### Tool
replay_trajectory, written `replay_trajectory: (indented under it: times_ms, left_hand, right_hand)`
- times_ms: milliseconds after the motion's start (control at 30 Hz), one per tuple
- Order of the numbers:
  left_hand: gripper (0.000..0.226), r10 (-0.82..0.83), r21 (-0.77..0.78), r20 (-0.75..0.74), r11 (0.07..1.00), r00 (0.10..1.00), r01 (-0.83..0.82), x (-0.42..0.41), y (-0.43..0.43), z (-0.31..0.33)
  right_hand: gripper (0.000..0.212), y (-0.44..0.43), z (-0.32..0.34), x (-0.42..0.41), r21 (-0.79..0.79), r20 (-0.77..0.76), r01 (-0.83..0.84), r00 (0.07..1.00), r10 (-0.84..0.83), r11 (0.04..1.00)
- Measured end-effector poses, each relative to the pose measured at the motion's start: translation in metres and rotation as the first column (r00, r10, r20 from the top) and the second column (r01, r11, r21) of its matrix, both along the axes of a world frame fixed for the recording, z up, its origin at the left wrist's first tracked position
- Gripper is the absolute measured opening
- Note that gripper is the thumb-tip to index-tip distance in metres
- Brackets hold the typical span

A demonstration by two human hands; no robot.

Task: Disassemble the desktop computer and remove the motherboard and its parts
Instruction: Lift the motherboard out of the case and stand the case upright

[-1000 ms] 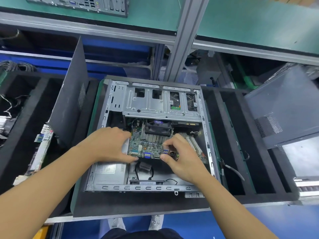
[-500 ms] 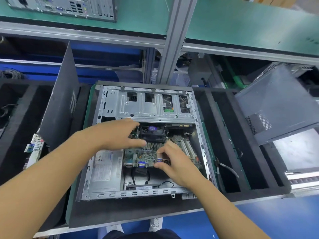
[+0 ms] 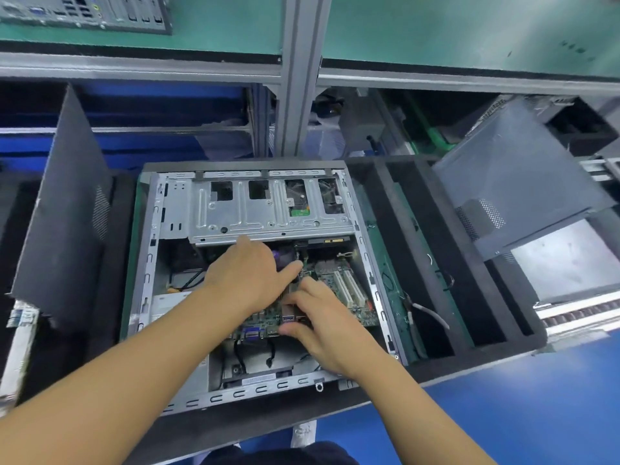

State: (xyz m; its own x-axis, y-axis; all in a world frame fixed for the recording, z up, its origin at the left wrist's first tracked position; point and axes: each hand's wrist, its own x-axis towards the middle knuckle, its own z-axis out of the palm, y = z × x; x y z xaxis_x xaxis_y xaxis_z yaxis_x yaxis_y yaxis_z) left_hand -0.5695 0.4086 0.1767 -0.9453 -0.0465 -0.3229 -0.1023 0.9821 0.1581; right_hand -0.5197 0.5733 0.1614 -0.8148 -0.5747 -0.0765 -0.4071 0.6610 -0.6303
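Observation:
The open desktop case (image 3: pixel 147 280) lies on its side in front of me. Inside it is the green motherboard (image 3: pixel 335 270) with white slots (image 3: pixel 352 292) on its right part. My left hand (image 3: pixel 248 276) covers the CPU cooler, whose purple fan hub (image 3: pixel 278 258) shows beside the thumb. The fingers reach over the cooler and are hidden, while the thumb points right. My right hand (image 3: pixel 322 327) pinches the port block (image 3: pixel 290 318) on the board's near edge between thumb and fingers. Blue and black connectors (image 3: pixel 253 335) show just left of it.
A metal drive cage (image 3: pixel 255 213) spans the far part of the case. A dark side panel (image 3: pixel 67 213) leans at the left. Black foam slots (image 3: pixel 436 263) with a loose cable (image 3: pixel 429 313) lie to the right, before another grey case (image 3: pixel 510 182). A third case (image 3: pixel 84 11) sits on the shelf above.
My left hand moved from the board's near left edge up onto the cooler. My right hand kept its pinch on the port block. The view drew closer.

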Motion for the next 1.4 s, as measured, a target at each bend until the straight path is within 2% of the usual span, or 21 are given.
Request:
replay_trajectory:
  times_ms: [100, 200, 433, 533, 667, 833, 967, 1033, 1233, 1400]
  left_hand:
    - [0.086, 0.068, -0.055, 0.029, 0.996, 0.997, -0.066, 0.000, 0.001, -0.004]
    - [0.105, 0.124, -0.080, 0.146, 0.990, 0.981, -0.114, -0.006, -0.001, -0.012]
    - [0.150, 0.211, 0.005, 0.341, 0.974, 0.916, -0.226, -0.017, 0.007, -0.015]
    - [0.139, 0.210, -0.008, 0.345, 0.975, 0.915, -0.221, -0.019, 0.013, -0.014]
    - [0.107, 0.149, -0.025, 0.374, 0.988, 0.915, -0.151, -0.023, 0.014, -0.009]
    - [0.092, 0.131, -0.105, 0.357, 0.989, 0.925, -0.100, -0.024, 0.022, 0.005]
    - [0.096, 0.141, -0.168, 0.376, 0.982, 0.916, -0.083, -0.024, 0.026, 0.017]
    - [0.106, 0.152, -0.170, 0.385, 0.981, 0.910, -0.092, -0.024, 0.028, 0.021]
    - [0.139, 0.193, -0.171, 0.290, 0.974, 0.938, -0.147, -0.021, 0.027, 0.043]
    - [0.125, 0.063, -0.192, 0.370, 0.981, 0.927, 0.010, -0.027, 0.012, 0.064]
  right_hand:
    - [0.028, 0.002, 0.001, -0.002, -0.009, 0.027, -0.038, 0.999, 0.038, 0.999]
    - [0.025, 0.004, -0.001, -0.006, 0.032, 0.067, -0.113, 0.992, 0.110, 0.993]
    - [0.028, 0.006, -0.001, -0.017, 0.065, 0.119, -0.226, 0.969, 0.218, 0.972]
    - [0.027, 0.007, 0.001, -0.018, 0.052, 0.143, -0.234, 0.964, 0.224, 0.971]
    - [0.027, 0.008, 0.006, -0.014, 0.030, 0.175, -0.239, 0.957, 0.231, 0.970]
    - [0.026, 0.014, 0.012, -0.014, -0.050, 0.172, -0.187, 0.966, 0.193, 0.981]
    - [0.021, 0.019, 0.008, -0.002, -0.175, 0.158, -0.099, 0.979, 0.127, 0.980]
    - [0.019, 0.022, 0.007, 0.003, -0.215, 0.134, -0.076, 0.985, 0.106, 0.974]
    - [0.017, 0.028, 0.014, 0.009, -0.379, 0.112, 0.006, 0.993, 0.040, 0.925]
    - [0.016, 0.032, 0.020, 0.012, -0.446, 0.140, 0.006, 0.988, 0.063, 0.895]
